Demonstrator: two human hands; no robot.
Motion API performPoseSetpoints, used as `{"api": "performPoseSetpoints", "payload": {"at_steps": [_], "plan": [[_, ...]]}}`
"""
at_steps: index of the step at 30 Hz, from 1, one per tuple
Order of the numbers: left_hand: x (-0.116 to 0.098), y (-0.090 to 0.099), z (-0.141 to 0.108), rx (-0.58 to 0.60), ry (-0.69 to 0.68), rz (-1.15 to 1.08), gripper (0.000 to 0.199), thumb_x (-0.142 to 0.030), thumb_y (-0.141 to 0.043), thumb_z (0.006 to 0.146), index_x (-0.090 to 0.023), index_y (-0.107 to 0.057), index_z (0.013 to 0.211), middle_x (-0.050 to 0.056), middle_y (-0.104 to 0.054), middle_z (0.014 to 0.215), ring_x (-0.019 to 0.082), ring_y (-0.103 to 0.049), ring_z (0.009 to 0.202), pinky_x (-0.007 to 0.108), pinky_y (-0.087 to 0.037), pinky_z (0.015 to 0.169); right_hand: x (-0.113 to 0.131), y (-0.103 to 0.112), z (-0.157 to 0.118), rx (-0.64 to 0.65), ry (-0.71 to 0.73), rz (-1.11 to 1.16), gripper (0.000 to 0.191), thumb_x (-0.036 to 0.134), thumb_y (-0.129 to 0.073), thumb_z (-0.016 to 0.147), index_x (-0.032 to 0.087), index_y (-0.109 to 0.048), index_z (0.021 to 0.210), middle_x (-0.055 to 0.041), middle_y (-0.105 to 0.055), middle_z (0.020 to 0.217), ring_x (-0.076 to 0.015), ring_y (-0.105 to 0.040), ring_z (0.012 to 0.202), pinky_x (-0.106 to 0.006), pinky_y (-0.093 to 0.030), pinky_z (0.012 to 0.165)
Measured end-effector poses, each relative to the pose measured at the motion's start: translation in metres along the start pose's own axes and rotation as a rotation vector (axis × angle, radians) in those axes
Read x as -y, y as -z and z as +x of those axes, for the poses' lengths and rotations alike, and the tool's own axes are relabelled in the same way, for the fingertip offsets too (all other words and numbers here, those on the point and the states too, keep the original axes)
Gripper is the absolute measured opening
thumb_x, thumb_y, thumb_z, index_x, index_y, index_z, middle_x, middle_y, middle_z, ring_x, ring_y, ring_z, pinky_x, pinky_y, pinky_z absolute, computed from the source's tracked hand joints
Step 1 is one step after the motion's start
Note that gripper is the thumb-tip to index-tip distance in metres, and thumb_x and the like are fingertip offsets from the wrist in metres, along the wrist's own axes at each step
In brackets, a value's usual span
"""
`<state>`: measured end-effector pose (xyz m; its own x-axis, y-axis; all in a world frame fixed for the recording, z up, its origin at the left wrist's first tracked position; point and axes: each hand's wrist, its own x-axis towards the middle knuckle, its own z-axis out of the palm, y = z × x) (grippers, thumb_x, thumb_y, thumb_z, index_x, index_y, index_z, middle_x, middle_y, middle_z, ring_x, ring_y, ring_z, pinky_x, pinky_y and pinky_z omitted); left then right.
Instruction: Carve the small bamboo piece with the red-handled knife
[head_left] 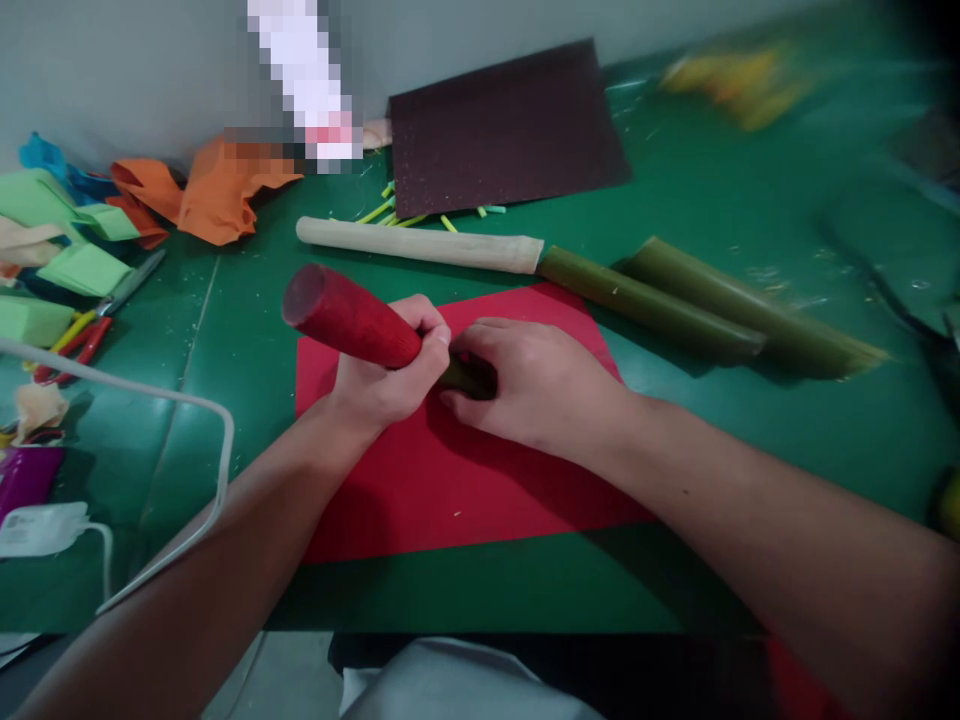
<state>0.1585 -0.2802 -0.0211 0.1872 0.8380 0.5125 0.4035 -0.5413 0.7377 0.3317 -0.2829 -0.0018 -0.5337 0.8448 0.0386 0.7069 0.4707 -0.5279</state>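
One red-green rod (351,320): left hand (394,380) clasping, right hand (544,385) curled round

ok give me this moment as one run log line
left hand: grips red stick | right hand: holds dark green piece | under hands: red paper | beyond: pale stick

Rod (360,322) above paper (450,490), stick (420,245) behind, cable (227,440) left.
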Motion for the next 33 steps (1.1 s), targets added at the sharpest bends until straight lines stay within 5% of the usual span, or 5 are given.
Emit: {"api": "performPoseSetpoints", "payload": {"at_steps": [17, 33], "plan": [[0.0006, 0.003, 0.0022, 0.073, -0.044, -0.018, 0.018, -0.01, -0.057, 0.08, -0.018, -0.052, 0.064, -0.004, -0.053, 0.06, 0.008, -0.047, 0.055, 0.022, -0.035, 0.05, -0.0001, 0.0013, 0.0013, 0.004, -0.031, 0.039, 0.014, 0.032, -0.062, 0.076, 0.018, -0.062, 0.078, -0.0025, -0.064, 0.076, -0.0126, -0.05, 0.063, -0.029, -0.027, 0.056], [-0.0014, -0.0003, 0.0022, -0.005, -0.025, 0.032, 0.02, -0.012, -0.057, 0.08, -0.018, -0.052, 0.062, -0.004, -0.052, 0.058, 0.008, -0.047, 0.054, 0.023, -0.037, 0.049, -0.0031, -0.0001, 0.0024, -0.02, -0.025, 0.073, 0.015, 0.031, -0.063, 0.075, 0.017, -0.064, 0.08, -0.003, -0.066, 0.077, -0.0131, -0.052, 0.064, -0.029, -0.028, 0.057]]}}
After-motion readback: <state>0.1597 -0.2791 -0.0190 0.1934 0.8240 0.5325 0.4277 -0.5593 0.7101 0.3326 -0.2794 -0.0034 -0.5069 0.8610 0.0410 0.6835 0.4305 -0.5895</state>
